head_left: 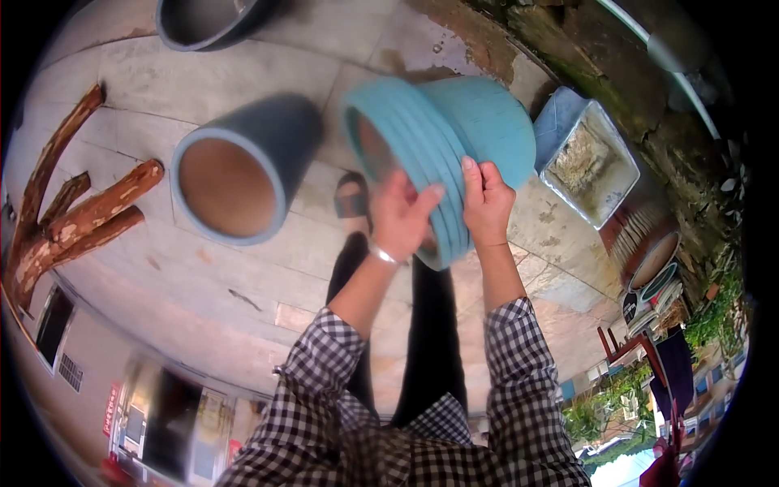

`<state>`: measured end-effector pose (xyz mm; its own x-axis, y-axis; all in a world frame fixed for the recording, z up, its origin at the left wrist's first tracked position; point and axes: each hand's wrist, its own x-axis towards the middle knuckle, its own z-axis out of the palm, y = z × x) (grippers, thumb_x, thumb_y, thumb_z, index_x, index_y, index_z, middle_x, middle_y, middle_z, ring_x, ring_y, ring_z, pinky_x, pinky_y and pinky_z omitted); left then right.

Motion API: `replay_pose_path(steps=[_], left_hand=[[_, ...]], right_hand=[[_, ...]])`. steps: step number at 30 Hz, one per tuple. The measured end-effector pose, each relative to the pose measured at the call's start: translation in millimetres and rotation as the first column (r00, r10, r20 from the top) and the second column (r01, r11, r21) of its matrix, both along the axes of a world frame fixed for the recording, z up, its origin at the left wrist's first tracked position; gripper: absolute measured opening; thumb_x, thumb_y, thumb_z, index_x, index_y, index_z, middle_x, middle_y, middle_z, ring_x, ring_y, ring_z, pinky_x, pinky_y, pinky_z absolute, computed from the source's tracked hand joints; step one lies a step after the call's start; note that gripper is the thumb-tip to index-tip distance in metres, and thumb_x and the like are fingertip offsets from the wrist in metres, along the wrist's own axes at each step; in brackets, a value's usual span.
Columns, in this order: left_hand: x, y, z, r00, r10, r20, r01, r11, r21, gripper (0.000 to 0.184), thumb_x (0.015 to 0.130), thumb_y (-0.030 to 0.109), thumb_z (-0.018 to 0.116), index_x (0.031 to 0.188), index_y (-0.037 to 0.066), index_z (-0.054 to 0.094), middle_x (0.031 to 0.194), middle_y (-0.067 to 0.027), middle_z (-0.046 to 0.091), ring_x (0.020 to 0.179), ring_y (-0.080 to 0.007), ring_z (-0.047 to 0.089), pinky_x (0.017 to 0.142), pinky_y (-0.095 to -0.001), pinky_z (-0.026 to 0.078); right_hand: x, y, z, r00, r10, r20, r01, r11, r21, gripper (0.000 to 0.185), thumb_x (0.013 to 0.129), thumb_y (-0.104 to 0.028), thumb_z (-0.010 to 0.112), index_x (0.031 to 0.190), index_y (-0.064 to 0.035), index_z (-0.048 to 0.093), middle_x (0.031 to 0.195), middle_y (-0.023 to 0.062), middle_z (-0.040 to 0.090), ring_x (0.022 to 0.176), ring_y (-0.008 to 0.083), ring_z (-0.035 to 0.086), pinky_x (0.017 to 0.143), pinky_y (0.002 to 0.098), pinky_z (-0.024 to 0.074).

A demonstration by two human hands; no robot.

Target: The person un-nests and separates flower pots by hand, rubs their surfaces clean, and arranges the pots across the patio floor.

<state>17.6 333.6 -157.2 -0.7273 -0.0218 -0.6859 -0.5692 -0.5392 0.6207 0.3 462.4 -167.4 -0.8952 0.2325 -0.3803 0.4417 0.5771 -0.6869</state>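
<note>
A turquoise flower pot (pixel 479 122) with a ribbed rim lies tilted in front of me, its mouth facing left. My left hand (pixel 399 217), wearing a bracelet and slightly blurred, grips the near part of the rim; the thumb lies over the ribs and the fingers reach into the mouth. On the ribbed band to the right, my right hand (pixel 489 203) is closed, thumb pointing up along it; some of its fingertips are hidden. Whether the pot's base touches the ground cannot be told.
A dark grey-blue tall pot (pixel 296 150) lies left, and another dark pot (pixel 215 36) is at the top. Cut branches (pixel 81 227) are far left. A square planter (pixel 596 162) and a brown pot (pixel 649 252) stand right, along a mossy edge. Paving slabs (pixel 235 284) cover the ground.
</note>
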Motion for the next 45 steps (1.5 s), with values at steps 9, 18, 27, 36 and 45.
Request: replay_pose_path(steps=[9, 18, 27, 36, 45], left_hand=[[44.0, 61.1, 17.8, 0.816, -0.548, 0.185, 0.525, 0.568, -0.634, 0.038, 0.083, 0.022, 0.066, 0.108, 0.001, 0.047, 0.091, -0.0211, 0.061, 0.079, -0.0303, 0.063, 0.069, -0.0364, 0.049], [-32.2, -8.6, 5.8, 0.964, 0.052, 0.26, 0.018, 0.965, -0.262, 0.035, 0.084, 0.031, 0.07, 0.094, 0.002, 0.055, 0.081, -0.0046, 0.061, 0.069, -0.0123, 0.059, 0.06, -0.0247, 0.05], [-30.6, -91.9, -31.5, 0.978, -0.176, 0.112, 0.207, 0.744, -0.635, 0.039, 0.081, 0.027, 0.071, 0.105, 0.0, 0.057, 0.094, -0.0099, 0.062, 0.087, -0.0158, 0.059, 0.073, -0.0286, 0.05], [25.9, -88.5, -125.1, 0.796, -0.347, 0.495, 0.604, 0.493, -0.626, 0.062, 0.079, 0.029, 0.071, 0.131, 0.008, 0.044, 0.119, -0.0185, 0.057, 0.106, -0.0277, 0.057, 0.089, -0.0368, 0.046], [6.4, -76.1, -125.6, 0.822, -0.384, 0.421, 0.569, 0.516, -0.64, 0.03, 0.086, 0.023, 0.064, 0.108, 0.004, 0.056, 0.085, -0.0055, 0.065, 0.075, -0.0111, 0.057, 0.071, -0.026, 0.046]], right_hand=[[18.3, 37.0, -0.2, 0.955, -0.289, 0.067, 0.296, 0.917, -0.267, 0.025, 0.091, -0.025, 0.062, 0.093, -0.0001, 0.061, 0.074, -0.002, 0.056, 0.07, 0.0074, 0.047, 0.064, 0.0231, 0.0418], [-46.1, 20.5, 1.7, 0.992, -0.048, 0.116, 0.035, 0.993, 0.116, 0.037, 0.086, -0.039, 0.064, 0.099, -0.0044, 0.065, 0.073, 0.0141, 0.063, 0.066, 0.0248, 0.06, 0.063, 0.0335, 0.0482], [-2.7, 53.2, -25.7, 0.963, -0.268, 0.035, 0.27, 0.955, -0.125, 0.031, 0.091, -0.027, 0.063, 0.081, 0.0016, 0.066, 0.065, -0.0052, 0.053, 0.063, 0.0049, 0.039, 0.059, 0.0197, 0.0377], [-2.6, 157.0, -17.8, 0.892, -0.442, -0.09, 0.44, 0.897, -0.043, 0.03, 0.093, -0.029, 0.059, 0.093, 0.0012, 0.064, 0.079, -0.0017, 0.059, 0.07, 0.0061, 0.046, 0.063, 0.0217, 0.0408], [14.4, 147.9, 28.2, 0.965, -0.234, -0.116, 0.259, 0.91, 0.324, 0.029, 0.089, -0.03, 0.061, 0.087, -0.0005, 0.061, 0.072, 0.0085, 0.059, 0.065, 0.0173, 0.052, 0.062, 0.0301, 0.0452]])
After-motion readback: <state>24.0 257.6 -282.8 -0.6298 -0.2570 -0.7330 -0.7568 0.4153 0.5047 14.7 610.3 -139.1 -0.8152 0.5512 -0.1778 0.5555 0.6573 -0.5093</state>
